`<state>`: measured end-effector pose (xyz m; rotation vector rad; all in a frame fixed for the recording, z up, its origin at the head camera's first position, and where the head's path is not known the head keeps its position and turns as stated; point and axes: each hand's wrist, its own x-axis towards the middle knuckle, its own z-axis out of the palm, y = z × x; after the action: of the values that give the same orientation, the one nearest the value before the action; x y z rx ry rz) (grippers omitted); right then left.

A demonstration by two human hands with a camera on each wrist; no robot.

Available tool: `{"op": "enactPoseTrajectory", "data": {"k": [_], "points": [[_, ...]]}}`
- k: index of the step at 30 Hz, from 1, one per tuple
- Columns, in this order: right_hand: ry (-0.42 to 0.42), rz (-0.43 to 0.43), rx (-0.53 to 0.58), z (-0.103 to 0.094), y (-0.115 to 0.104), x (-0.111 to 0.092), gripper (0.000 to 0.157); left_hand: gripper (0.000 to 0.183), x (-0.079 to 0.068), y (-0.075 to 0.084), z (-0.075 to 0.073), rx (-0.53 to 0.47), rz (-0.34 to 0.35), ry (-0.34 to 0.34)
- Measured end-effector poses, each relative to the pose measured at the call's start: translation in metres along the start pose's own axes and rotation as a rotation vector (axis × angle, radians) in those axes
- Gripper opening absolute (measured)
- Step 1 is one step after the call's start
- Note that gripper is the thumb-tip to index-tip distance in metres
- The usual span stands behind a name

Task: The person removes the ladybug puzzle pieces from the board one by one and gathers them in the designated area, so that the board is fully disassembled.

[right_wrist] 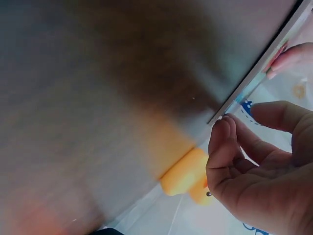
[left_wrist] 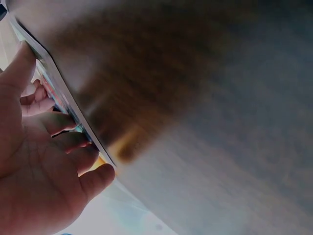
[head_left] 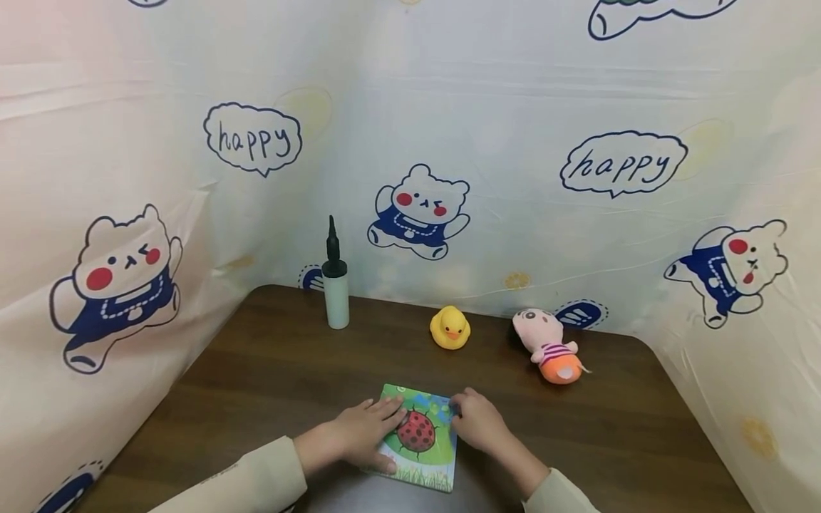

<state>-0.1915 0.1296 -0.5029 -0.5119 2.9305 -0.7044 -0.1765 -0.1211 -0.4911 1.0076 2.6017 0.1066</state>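
Observation:
A thin square picture board (head_left: 417, 436) with a red ladybug on green lies flat on the brown table. My left hand (head_left: 367, 436) rests on its left side, fingers spread over the picture and thumb near the lower edge. In the left wrist view, the left palm (left_wrist: 44, 161) shows beside the board's edge. At the upper right corner is my right hand (head_left: 479, 420), fingers curled, fingertips right at the edge. From the right wrist, the right thumb (right_wrist: 276, 116) stands apart from the index fingertip; I cannot tell whether a small piece is held there.
Behind the board sits a yellow rubber duck (head_left: 450, 328). A pale green hand pump (head_left: 336, 296) with a black top stands at the back left. To the back right lies a pink plush toy (head_left: 550, 345) with orange bottoms. A printed cloth (head_left: 410, 114) hangs around the table (head_left: 256, 370).

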Motion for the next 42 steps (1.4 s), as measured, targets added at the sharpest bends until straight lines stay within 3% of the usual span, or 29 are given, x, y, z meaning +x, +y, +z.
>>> {"op": "enactPoseTrajectory", "data": {"k": [13, 20, 26, 30, 37, 42], "points": [[-0.001, 0.175, 0.053, -0.004, -0.007, 0.006, 0.006, 0.091, 0.002, -0.004, 0.0, -0.012, 0.006, -0.016], [-0.001, 0.098, -0.103, -0.006, -0.014, -0.001, 0.021, 0.09, 0.003, -0.006, -0.003, -0.03, 0.02, -0.015], [0.019, 0.138, -0.061, -0.007, -0.014, 0.002, 0.01, 0.09, 0.003, -0.003, -0.004, -0.015, 0.014, -0.018], [0.041, 0.171, 0.026, -0.006, -0.013, 0.004, 0.012, 0.089, 0.003, 0.002, -0.004, 0.055, 0.011, 0.006], [0.042, 0.149, 0.122, -0.006, -0.009, 0.006, 0.011, 0.059, -0.001, 0.02, 0.002, 0.274, 0.194, 0.124], [0.045, 0.147, 0.132, -0.007, -0.008, 0.008, 0.012, 0.056, -0.002, 0.024, 0.006, 0.298, 0.206, 0.16]]}}
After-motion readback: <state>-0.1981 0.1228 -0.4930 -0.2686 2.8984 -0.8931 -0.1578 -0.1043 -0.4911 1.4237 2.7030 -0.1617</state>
